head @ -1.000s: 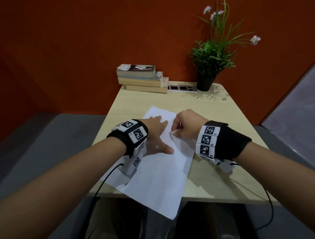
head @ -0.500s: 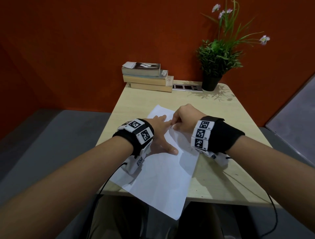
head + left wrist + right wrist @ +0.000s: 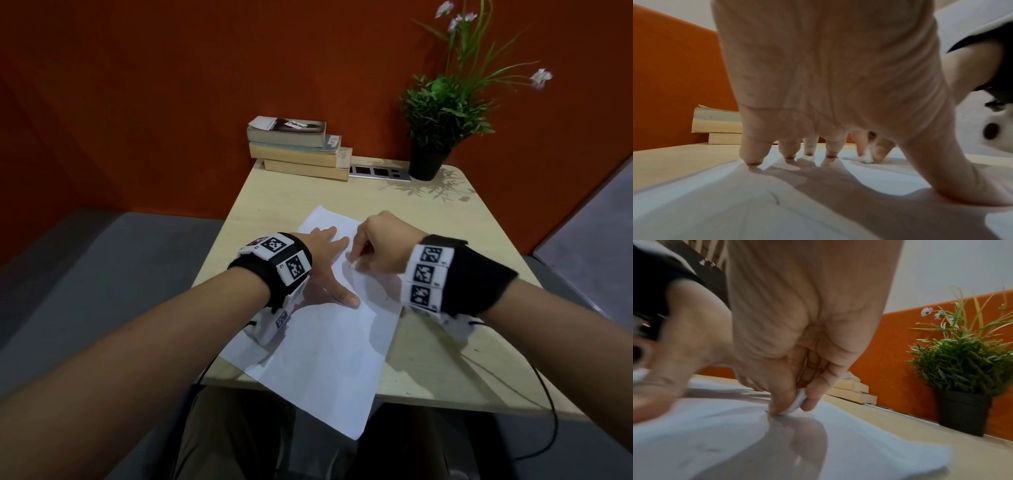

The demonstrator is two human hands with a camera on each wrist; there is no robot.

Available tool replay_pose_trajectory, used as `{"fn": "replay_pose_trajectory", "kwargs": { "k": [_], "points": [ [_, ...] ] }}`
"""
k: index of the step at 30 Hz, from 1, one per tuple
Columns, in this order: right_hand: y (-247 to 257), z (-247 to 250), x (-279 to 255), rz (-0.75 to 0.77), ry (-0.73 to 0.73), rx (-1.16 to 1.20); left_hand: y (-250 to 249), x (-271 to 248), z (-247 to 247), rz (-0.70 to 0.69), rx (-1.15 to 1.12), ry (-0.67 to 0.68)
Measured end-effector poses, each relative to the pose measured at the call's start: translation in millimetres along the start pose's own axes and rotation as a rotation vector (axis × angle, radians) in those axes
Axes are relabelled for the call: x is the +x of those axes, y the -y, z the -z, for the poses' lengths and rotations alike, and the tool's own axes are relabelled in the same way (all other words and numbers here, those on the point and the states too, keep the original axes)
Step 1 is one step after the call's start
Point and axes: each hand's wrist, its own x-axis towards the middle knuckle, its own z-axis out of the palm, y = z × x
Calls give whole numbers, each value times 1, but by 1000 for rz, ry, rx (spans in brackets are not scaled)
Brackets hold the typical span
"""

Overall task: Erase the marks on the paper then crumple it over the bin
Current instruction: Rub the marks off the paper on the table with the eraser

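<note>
1. Pressing the paper [image 3: 318, 346] flat, left hand [image 3: 322, 267] fingers spread straight; sheet overhangs desk [image 3: 445, 359] near edge.
2. Right hand [image 3: 380, 246] pinches white eraser [image 3: 797, 402], mostly hidden by fingertips.
3. Marks faint, blurred; bin not seen.

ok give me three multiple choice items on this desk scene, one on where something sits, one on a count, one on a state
1. Where does the potted plant stand?
A. far right corner of the table
B. on the books
C. on the floor

2. How many books are stacked?
A. one
B. three
C. six

3. What is the left hand doing?
A. crumpling the paper
B. lifting a book
C. pressing flat on the paper

Answers:
1 A, its black pot sits on the tabletop by the wall.
2 B, three spines show.
3 C, fingers spread on the sheet while the right hand pinches the eraser.
</note>
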Motion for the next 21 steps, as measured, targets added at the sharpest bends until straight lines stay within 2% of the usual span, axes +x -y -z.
{"fn": "replay_pose_trajectory", "kwargs": {
  "k": [4,7,14,21],
  "points": [
    [-1,2,22,-19,-74,-10,2,1,-1,-1,-17,5],
    [-1,-1,8,-29,-76,-6,1,-1,0,14,-13,14],
    [-1,-6,-44,57,125,-12,0,-3,1,9,-29,38],
    [1,3,9,3,-30,3,1,0,-1,-17,-32,5]
  ]
}}
